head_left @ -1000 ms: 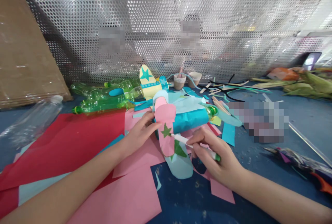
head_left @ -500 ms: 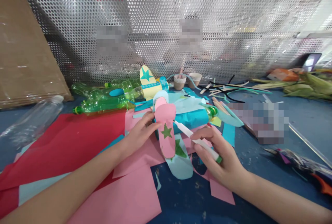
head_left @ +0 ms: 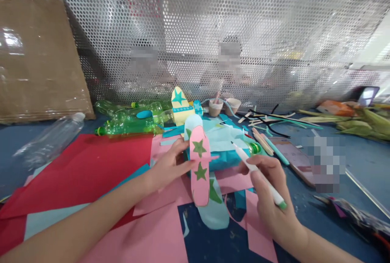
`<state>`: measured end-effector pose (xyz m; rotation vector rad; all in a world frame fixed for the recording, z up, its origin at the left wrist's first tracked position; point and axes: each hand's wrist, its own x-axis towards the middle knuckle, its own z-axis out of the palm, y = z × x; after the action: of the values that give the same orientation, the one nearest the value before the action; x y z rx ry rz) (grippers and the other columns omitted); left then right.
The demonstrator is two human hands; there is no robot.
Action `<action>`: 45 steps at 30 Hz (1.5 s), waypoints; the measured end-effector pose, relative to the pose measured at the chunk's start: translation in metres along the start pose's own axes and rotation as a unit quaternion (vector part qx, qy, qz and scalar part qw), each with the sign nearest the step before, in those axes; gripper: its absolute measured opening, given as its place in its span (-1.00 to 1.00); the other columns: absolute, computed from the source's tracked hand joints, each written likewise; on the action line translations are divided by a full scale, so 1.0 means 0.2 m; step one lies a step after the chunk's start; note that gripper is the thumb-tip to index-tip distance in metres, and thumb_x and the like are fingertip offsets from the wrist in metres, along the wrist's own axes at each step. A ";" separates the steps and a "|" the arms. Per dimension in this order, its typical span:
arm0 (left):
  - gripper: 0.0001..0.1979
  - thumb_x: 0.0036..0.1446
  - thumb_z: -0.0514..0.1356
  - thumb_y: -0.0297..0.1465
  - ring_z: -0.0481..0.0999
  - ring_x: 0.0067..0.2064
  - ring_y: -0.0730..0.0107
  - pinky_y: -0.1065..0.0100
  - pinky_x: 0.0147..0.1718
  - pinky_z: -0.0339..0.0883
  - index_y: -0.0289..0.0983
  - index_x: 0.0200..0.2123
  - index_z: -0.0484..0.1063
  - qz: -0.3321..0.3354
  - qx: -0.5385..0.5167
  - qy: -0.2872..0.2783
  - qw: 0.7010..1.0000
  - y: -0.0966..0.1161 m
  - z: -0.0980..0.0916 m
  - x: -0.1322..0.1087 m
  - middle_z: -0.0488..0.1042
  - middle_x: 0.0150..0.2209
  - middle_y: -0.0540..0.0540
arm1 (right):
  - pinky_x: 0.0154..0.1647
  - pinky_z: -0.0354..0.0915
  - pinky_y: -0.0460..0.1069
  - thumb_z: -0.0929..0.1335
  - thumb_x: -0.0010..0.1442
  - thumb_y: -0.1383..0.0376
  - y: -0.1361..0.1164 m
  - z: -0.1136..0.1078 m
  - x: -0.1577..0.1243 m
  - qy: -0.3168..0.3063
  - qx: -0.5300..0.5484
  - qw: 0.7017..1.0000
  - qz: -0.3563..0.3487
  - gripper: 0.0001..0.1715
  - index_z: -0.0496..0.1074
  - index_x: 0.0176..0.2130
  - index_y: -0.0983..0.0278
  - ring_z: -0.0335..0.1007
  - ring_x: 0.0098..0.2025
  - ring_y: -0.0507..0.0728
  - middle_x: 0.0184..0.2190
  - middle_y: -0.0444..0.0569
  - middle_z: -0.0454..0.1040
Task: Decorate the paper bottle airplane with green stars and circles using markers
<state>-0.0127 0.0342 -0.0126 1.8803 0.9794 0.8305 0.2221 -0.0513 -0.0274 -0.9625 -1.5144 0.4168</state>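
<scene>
Pinching the marker [head_left: 244,158] mid-barrel, the right hand [head_left: 277,222] has its grip clamped on it, tip off the paper. Beyond, the left hand [head_left: 167,169] clasps the pink strip [head_left: 200,190] by its left edge; light, thin and bendable, likely easily creased, it suits gentle edge-holding before the blue-wrapped bottle [head_left: 225,161].

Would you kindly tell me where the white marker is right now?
In the head view, the white marker is right of centre, held in the right hand, to the right of the starred pink paper strip.
</scene>
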 end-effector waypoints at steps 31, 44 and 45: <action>-0.54 -0.06 0.26 -0.27 0.56 -0.23 0.16 0.24 -0.30 0.43 -0.18 -0.04 0.35 -0.131 -0.256 0.144 0.947 0.08 -0.03 0.07 0.52 -0.22 -0.04 | -0.24 0.29 0.04 0.20 0.40 0.34 -0.01 -0.01 0.03 -0.002 -0.021 0.998 -0.063 -0.82 0.35 -0.11 0.13 0.32 -0.28 0.12 -0.30 -0.06 0.35; -0.03 -0.09 0.39 -0.35 0.37 0.19 -0.02 0.09 0.00 0.42 0.08 0.34 -0.03 -0.028 -0.101 0.011 0.994 0.06 -0.19 0.06 0.06 0.35 -0.19 | -0.33 0.32 0.03 0.12 0.43 0.26 -0.07 -0.07 0.14 -0.001 0.022 1.000 -0.019 -0.69 0.35 0.03 0.12 0.37 -0.36 0.11 -0.35 -0.08 0.49; 0.04 -0.12 0.41 -0.37 0.34 0.22 -0.03 0.07 0.06 0.38 0.08 0.35 -0.07 -0.017 -0.092 -0.002 0.996 0.08 -0.19 0.06 0.05 0.35 -0.21 | -0.33 0.32 0.03 0.16 0.41 0.26 -0.08 -0.08 0.16 0.001 0.030 1.000 -0.003 -0.74 0.32 0.02 0.11 0.38 -0.36 0.11 -0.34 -0.09 0.50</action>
<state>-0.0331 0.0538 0.0192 1.7030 0.8987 0.8662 0.2350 -0.0401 0.0091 -0.9121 -1.4942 0.4540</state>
